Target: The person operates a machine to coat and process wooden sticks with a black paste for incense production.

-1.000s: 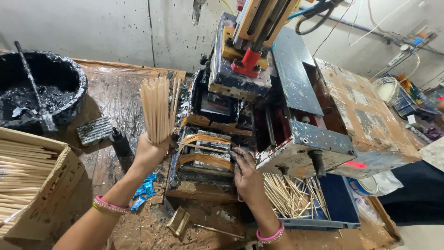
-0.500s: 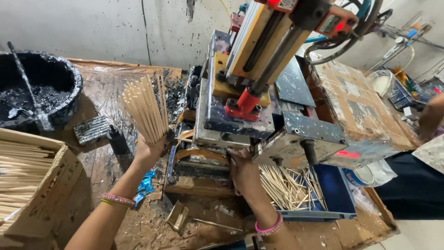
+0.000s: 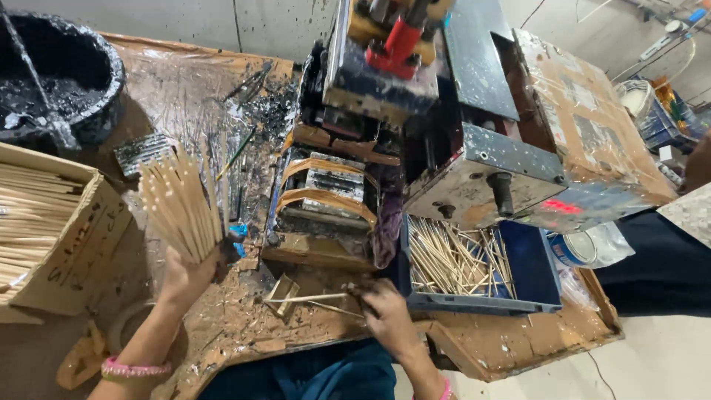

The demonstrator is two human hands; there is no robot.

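Note:
My left hand (image 3: 187,275) grips a fanned bundle of thin wooden sticks (image 3: 181,207), held upright over the stained table. My right hand (image 3: 385,311) rests low near the table's front edge, its fingers pinched on one single stick (image 3: 311,298) that lies flat and points left toward a small wooden guide piece (image 3: 281,290). Just beyond both hands stands a paint-spattered machine (image 3: 348,148) with tape-wrapped parts and a red lever (image 3: 400,41) on top.
A blue tray (image 3: 529,270) of loose sticks sits right of the machine. A cardboard box (image 3: 81,230) of sticks stands at the left edge. A black tub (image 3: 107,81) of dark paste is at the back left. A tin can (image 3: 574,248) stands by the tray.
My right hand has come down from the machine's front to the table edge, now pinching one stick. My left hand's bundle has lowered and tilted left. The view has shifted closer.

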